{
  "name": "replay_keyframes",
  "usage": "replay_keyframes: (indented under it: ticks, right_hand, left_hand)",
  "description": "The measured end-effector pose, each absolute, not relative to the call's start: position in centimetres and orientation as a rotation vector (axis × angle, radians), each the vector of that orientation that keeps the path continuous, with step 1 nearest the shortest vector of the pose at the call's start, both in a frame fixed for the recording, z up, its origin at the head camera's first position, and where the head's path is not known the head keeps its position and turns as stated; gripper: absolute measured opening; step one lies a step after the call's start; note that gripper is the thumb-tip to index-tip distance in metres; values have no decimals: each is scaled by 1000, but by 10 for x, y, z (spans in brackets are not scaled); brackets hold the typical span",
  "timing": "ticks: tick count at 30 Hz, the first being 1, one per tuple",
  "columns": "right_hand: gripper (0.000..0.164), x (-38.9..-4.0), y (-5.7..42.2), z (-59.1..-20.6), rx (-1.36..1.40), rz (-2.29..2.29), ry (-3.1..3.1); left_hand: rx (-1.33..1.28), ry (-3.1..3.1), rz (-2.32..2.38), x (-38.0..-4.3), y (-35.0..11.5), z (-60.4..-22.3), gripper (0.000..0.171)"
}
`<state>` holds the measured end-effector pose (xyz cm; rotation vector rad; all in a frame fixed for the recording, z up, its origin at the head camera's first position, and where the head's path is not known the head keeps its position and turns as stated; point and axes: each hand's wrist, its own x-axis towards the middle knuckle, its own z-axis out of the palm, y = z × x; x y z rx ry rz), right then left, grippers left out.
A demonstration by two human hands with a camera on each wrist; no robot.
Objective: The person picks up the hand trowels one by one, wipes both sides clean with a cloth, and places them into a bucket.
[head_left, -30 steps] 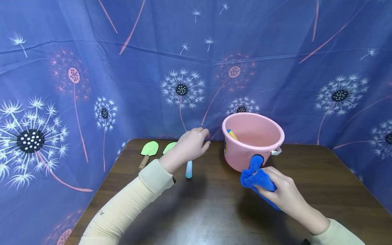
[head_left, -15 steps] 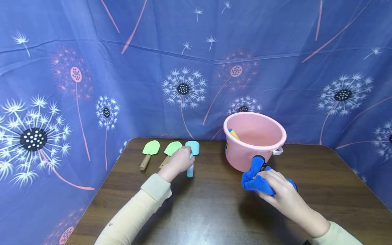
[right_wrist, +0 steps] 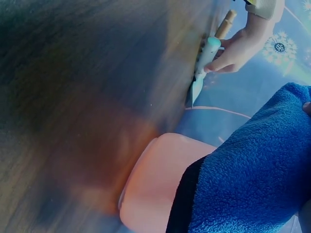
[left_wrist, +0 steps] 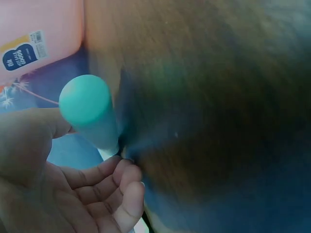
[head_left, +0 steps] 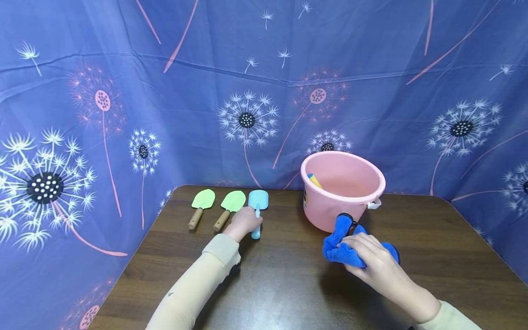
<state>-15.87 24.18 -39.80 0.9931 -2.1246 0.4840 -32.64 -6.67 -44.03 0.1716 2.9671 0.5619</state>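
Observation:
A light blue hand trowel (head_left: pixel 258 200) lies on the table, its blade toward the curtain. My left hand (head_left: pixel 244 222) pinches its handle near the neck, thumb on one side and curled fingers on the other. The handle's rounded turquoise end (left_wrist: pixel 86 99) faces the camera in the left wrist view. In my right hand (head_left: pixel 373 259) a bunched blue cloth (head_left: pixel 341 245) with black edging is gripped, just in front of the pink bucket (head_left: pixel 330 213). The right wrist view shows the cloth's fluffy side (right_wrist: pixel 257 179) covering part of the bucket.
Left of the blue trowel lie two green trowels with wooden handles, one farther left (head_left: pixel 204 199) and one nearer (head_left: pixel 233 200). Something yellow and blue (head_left: pixel 315 180) leans inside the bucket. A patterned blue curtain (head_left: pixel 198 137) hangs behind the brown table (head_left: pixel 284 284).
My left hand has come down from above the trowels onto the light blue trowel's handle. The right hand stays before the bucket, with the cloth shifting slightly in its grip.

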Motion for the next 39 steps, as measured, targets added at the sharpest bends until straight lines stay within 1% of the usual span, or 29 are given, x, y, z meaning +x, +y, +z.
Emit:
replay_keyframes:
  ticks: [5, 10, 14, 23, 31, 35, 39]
  right_hand:
    - [54, -159, 245, -401, 956, 483, -2186]
    - [51, -159, 244, -403, 947, 491, -2192]
    - [49, -159, 243, -403, 957, 494, -2166]
    - [51, -158, 245, -404, 919, 482, -2193]
    - [54, -157, 245, -404, 915, 488, -2210]
    - [55, -156, 245, -404, 912, 490, -2206]
    - [52, -157, 246, -403, 918, 496, -2187]
  left_hand:
    - [74, 2914, 544, -329, -60, -439, 39]
    - [1, 2901, 491, -331, -54, -439, 45]
    - [-12, 2892, 461, -333, -52, -438, 41]
    - [-6, 2837, 438, -334, -58, -430, 31]
    - [-46, 2803, 458, -331, -63, -420, 32]
    - [-25, 2833, 426, -329, -66, -416, 30]
    - [-23, 2834, 392, -326, -70, -411, 30]
